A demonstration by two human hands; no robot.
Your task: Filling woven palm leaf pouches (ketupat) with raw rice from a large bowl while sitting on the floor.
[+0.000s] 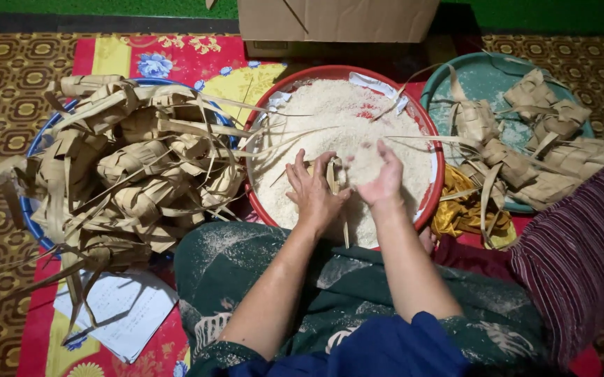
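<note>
A red basin full of white raw rice stands in front of me. My left hand grips a woven palm-leaf pouch over the rice, its loose strips hanging down. My right hand is cupped beside the pouch with a handful of rice in its palm. Both hands touch at the pouch, above the near side of the basin.
A blue basin at left is heaped with woven leaf pouches. A teal basin at right holds several more pouches. A cardboard box stands behind. White paper sheets lie on the floral mat. A striped cloth is at right.
</note>
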